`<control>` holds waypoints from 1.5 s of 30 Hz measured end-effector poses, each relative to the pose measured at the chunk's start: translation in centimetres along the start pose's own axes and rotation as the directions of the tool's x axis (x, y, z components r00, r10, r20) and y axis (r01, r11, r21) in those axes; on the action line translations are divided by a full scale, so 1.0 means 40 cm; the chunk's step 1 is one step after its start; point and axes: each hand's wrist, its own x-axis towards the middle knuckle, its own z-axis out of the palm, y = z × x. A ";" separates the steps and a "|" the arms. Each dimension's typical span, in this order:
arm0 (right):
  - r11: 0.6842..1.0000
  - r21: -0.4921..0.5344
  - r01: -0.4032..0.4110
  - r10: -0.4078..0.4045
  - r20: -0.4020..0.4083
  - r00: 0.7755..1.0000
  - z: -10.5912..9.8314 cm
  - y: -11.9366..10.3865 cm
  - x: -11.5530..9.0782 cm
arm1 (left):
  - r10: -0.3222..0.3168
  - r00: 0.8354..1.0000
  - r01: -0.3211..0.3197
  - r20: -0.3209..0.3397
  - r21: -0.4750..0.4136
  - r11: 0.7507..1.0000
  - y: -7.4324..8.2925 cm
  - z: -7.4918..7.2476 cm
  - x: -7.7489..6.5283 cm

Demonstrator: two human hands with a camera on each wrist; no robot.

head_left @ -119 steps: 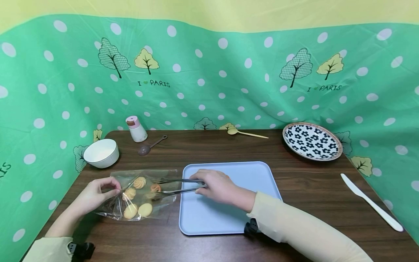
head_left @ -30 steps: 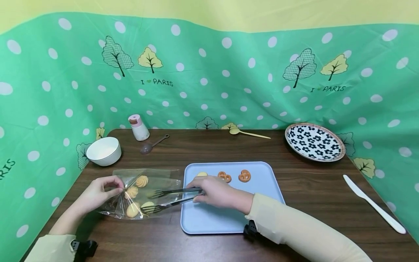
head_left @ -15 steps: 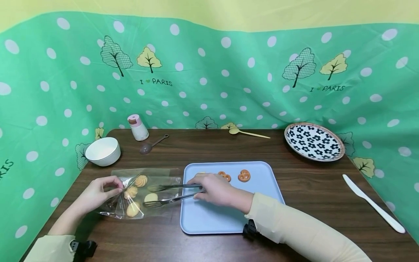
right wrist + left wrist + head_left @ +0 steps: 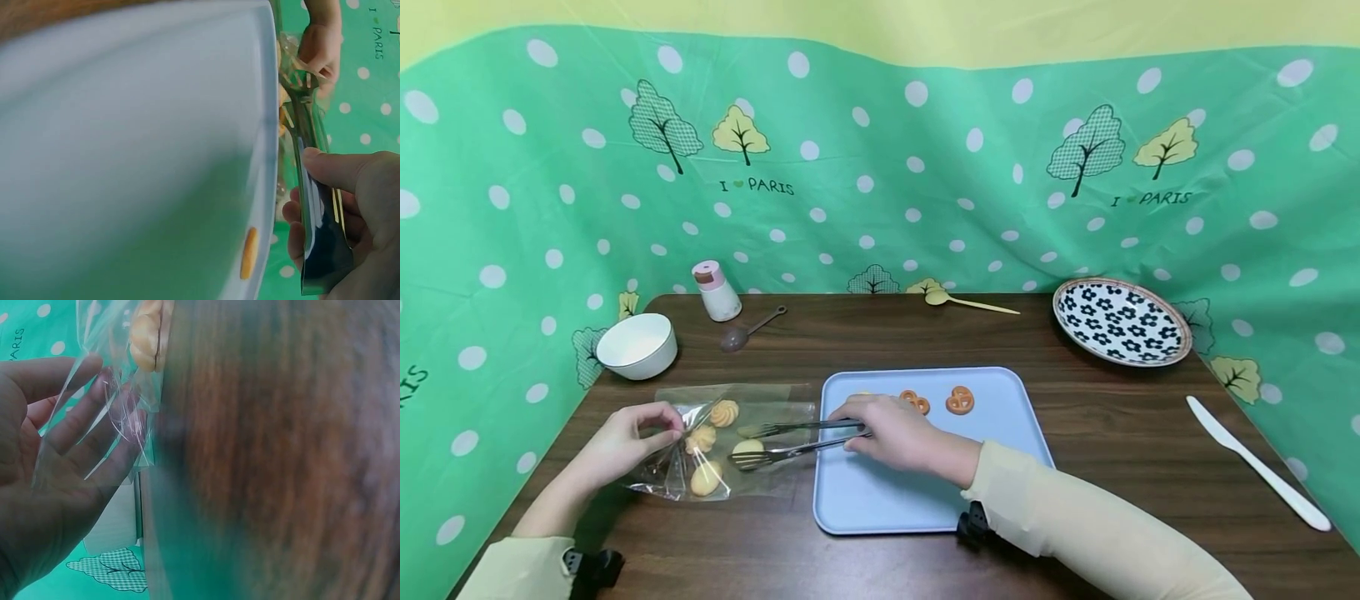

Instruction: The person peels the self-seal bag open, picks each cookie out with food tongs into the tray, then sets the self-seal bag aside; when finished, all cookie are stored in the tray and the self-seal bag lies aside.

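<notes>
My left hand (image 4: pixel 628 442) pinches the gathered plastic of a clear bag (image 4: pixel 775 400) lying at the tray's left. Inside are two swirl cookies, one at the far side (image 4: pixel 725 413), and plain round cookies, one near the front (image 4: pixel 706 479). My right hand (image 4: pixel 898 429) holds metal tongs (image 4: pixel 808 448), whose spread tips reach into the bag around a round cookie (image 4: pixel 748 450). Two pretzels, the right one (image 4: pixel 959 400) fully visible, lie on the blue tray (image 4: pixel 925 504). In the left wrist view, the film (image 4: pixel 128 415) shows at my fingertips. My right hand hides part of the tray.
A white bowl (image 4: pixel 637 348), a pink-capped shaker (image 4: pixel 718 293) and a brown measuring spoon (image 4: pixel 737 337) stand or lie at back left. A yellow spoon (image 4: pixel 970 305) lies at the back edge. At right are a flowered plate (image 4: pixel 1120 323) and a white knife (image 4: pixel 1258 463).
Since four seconds ago, a pretzel has left the bag and the right pretzel has appeared on the tray. Lately the tongs and the round cookie shifted slightly away from me. My left hand stays put.
</notes>
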 end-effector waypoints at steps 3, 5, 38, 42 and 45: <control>1.000 -0.002 -0.008 0.008 -0.024 1.000 -0.015 0.005 -0.015 | 0.008 1.000 -0.008 -0.001 0.004 1.000 -0.001 0.002 0.001; 1.000 -0.009 -0.004 0.004 -0.043 0.999 -0.027 0.011 -0.027 | 0.008 1.000 -0.008 -0.003 0.007 1.000 -0.002 0.003 0.001; 0.976 -0.149 -0.158 0.150 -0.064 0.987 -0.164 0.113 -0.299 | 0.003 1.000 -0.003 0.010 -0.004 1.000 -0.003 0.003 0.011; 0.981 -0.114 -0.156 0.150 -0.066 0.987 -0.160 0.101 -0.284 | 0.005 1.000 -0.005 0.002 -0.005 1.000 -0.002 0.003 0.011; 0.987 -0.077 -0.143 0.138 -0.068 0.988 -0.147 0.087 -0.257 | 0.011 1.000 -0.011 -0.004 -0.010 1.000 0.000 0.003 0.012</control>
